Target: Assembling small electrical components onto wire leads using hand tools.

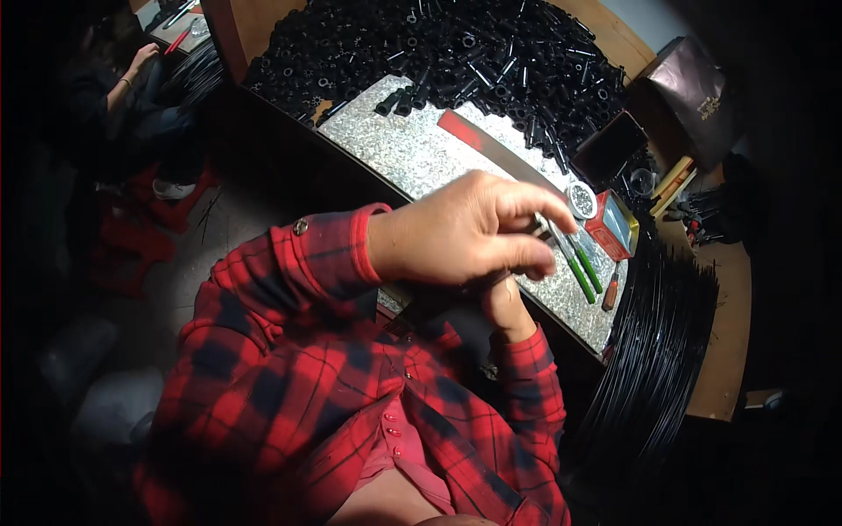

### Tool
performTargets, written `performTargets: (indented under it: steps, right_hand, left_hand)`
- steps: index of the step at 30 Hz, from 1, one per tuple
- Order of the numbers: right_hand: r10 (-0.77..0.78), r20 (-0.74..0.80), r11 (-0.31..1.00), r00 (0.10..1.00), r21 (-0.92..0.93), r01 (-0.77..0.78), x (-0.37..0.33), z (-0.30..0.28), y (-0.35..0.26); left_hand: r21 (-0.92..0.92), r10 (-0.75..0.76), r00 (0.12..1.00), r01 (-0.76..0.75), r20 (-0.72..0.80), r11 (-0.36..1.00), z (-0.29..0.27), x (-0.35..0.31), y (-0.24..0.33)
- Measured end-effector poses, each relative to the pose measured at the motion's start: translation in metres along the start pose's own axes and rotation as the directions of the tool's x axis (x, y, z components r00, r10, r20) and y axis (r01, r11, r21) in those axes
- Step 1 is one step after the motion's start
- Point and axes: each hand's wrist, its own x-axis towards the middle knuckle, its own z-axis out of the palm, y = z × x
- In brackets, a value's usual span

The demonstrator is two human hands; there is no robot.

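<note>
My left hand (460, 230) reaches across in front of me, back of the hand up. Its thumb and forefinger curve forward and stand apart, and I see nothing between them. My right hand (507, 307) is under and behind it; only the wrist and part of the hand show, and its fingers are hidden. Just past the left fingertips lies a tool with two green handles (583, 276) on the speckled tabletop (395, 158). Beside it is a small screwdriver (610, 292) with an orange handle. A long flat red and dark strip (500, 153) lies beyond my left hand.
A large heap of short black tubes (438, 53) covers the far tabletop. At right stand a round tub of small parts (581, 200), a red box (611, 226), a dark bag (693, 92) and a bundle of thin black rods (653, 342). Another person's hand (145, 57) is far left.
</note>
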Motion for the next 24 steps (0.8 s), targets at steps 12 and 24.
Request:
performTargets:
  steps: [12, 24]
  right_hand:
    - [0.195, -0.319, 0.979, 0.928, 0.117, -0.165, 0.009, 0.015, 0.049]
    - [0.076, -0.364, 0.997, 0.928, 0.028, -0.070, 0.010, 0.027, 0.037]
  left_hand:
    - [0.183, 0.342, 0.720, -0.293, -0.604, 0.939, -0.028, -0.032, -0.078]
    - [-0.168, -0.066, 0.823, -0.037, -0.565, 0.985, -0.017, -0.036, -0.107]
